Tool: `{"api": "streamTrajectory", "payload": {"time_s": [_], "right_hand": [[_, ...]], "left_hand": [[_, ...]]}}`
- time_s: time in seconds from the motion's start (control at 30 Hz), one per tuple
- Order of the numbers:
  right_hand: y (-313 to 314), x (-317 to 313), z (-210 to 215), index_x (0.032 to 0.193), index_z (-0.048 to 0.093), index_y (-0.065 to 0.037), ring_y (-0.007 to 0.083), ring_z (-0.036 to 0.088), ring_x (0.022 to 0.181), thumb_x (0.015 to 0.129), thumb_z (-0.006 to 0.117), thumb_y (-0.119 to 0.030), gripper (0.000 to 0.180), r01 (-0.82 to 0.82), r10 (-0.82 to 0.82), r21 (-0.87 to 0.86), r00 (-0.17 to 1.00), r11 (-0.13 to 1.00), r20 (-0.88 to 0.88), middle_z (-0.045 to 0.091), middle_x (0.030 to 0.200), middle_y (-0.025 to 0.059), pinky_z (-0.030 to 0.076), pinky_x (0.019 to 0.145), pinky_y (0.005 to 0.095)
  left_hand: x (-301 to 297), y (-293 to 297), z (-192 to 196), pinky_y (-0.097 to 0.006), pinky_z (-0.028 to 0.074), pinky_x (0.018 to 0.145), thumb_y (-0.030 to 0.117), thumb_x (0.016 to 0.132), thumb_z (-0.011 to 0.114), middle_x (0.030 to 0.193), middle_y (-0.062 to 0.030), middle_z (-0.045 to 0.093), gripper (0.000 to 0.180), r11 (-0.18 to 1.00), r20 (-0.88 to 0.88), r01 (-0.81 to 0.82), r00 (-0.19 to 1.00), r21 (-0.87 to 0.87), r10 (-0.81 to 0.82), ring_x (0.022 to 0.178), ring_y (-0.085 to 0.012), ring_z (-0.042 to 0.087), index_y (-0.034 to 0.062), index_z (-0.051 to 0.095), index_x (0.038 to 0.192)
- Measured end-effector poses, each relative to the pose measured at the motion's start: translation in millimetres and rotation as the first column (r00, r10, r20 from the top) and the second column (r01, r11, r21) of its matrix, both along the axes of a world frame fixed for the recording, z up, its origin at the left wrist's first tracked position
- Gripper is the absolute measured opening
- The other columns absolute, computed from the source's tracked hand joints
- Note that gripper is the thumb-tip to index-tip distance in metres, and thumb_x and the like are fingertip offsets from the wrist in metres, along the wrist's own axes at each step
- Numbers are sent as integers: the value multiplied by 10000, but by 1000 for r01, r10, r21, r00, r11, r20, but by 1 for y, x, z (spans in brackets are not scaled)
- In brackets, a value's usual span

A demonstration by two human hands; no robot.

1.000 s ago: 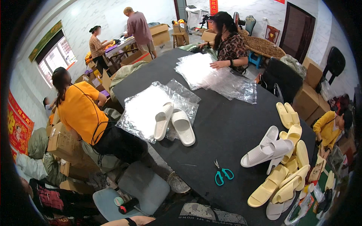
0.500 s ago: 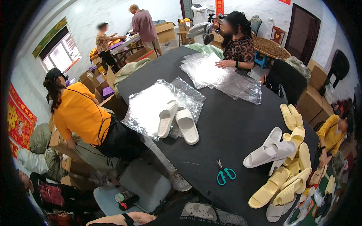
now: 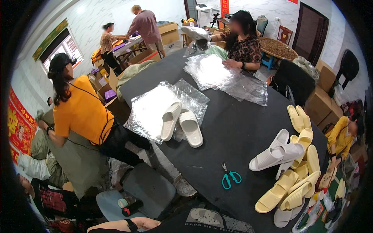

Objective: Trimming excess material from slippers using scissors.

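Note:
My left hand (image 3: 148,223) shows only in part at the lower edge, with a black band on its wrist. It lies against my dark printed shirt (image 3: 217,219); the fingers are hidden, and I cannot make out anything in them. My right hand is out of view. Before me on the dark table (image 3: 186,167) lie teal-handled scissors (image 3: 230,179), tips apart. A pair of white slides (image 3: 191,128) rests on a stack of clear plastic bags (image 3: 149,106). To the right, several yellow slides (image 3: 274,194) and pale grey slides (image 3: 268,157) are heaped together.
Across the table a person (image 3: 244,42) touches another pile of clear bags (image 3: 213,73). At left a person in orange (image 3: 83,112) handles a large grey-green sack (image 3: 79,163). A grey chair (image 3: 147,190) holds bottles. A person in yellow (image 3: 338,136) is at far right.
The person in orange has straightened and pulled the sack up to the left. The person across the table has stretched an arm toward a plastic-wrapped bundle. The slides and scissors stay put.

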State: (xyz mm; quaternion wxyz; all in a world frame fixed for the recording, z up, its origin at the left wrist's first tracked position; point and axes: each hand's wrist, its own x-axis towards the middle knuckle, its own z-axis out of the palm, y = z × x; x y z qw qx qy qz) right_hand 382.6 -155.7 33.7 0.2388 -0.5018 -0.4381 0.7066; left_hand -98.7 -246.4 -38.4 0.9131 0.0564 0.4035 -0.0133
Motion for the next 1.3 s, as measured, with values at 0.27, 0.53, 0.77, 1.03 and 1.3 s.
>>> {"api": "streamTrajectory", "payload": {"time_s": [0.27, 0.53, 0.77, 1.03, 1.3], "right_hand": [[-7, 0, 8, 1091, 593, -5, 154, 591, 846, 913, 497, -114, 231, 55, -78, -187, 990, 981, -116, 633, 968, 57, 459, 732, 262], [-42, 0, 35, 1062, 618, 0, 144, 617, 793, 909, 520, -120, 218, 159, -238, -384, 957, 909, -167, 658, 924, 44, 485, 688, 256], [-12, 14, -49, 876, 633, 15, 74, 541, 770, 862, 562, -149, 180, -187, 214, -259, 973, 948, 80, 629, 791, 0, 434, 717, 228], [25, -18, -17, 979, 628, 27, 125, 606, 780, 877, 566, -174, 234, -357, 360, -96, 933, 929, 14, 671, 853, 87, 474, 742, 265], [27, 6, -36, 926, 641, 5, 93, 580, 711, 877, 568, -185, 210, -459, 462, 91, 887, 884, -13, 659, 780, 59, 467, 661, 257]], "left_hand": [[-16, -29, -20, -262, 457, 768, 106, 883, 553, 918, 0, 661, 214, 980, 154, -22, 988, 196, -8, 847, -112, 590, -4, 633, 1048], [-1, 25, 19, -227, 465, 593, 66, 841, 574, 795, 25, 658, 150, 955, 125, 117, 980, 272, -156, 653, -65, 582, 3, 664, 943], [0, 54, 27, -241, 446, 651, 43, 809, 600, 731, 14, 619, 61, 818, -85, 345, 934, 460, -346, 681, -78, 569, -8, 629, 824], [40, 102, 82, -264, 482, 713, 55, 833, 636, 812, -31, 652, 123, 851, -269, 192, 961, 489, -63, 749, -108, 588, -39, 647, 911], [80, 126, 89, -234, 462, 718, 51, 842, 620, 841, 4, 641, 152, 756, -340, 441, 891, 484, -301, 778, -72, 547, -39, 642, 962]]}}
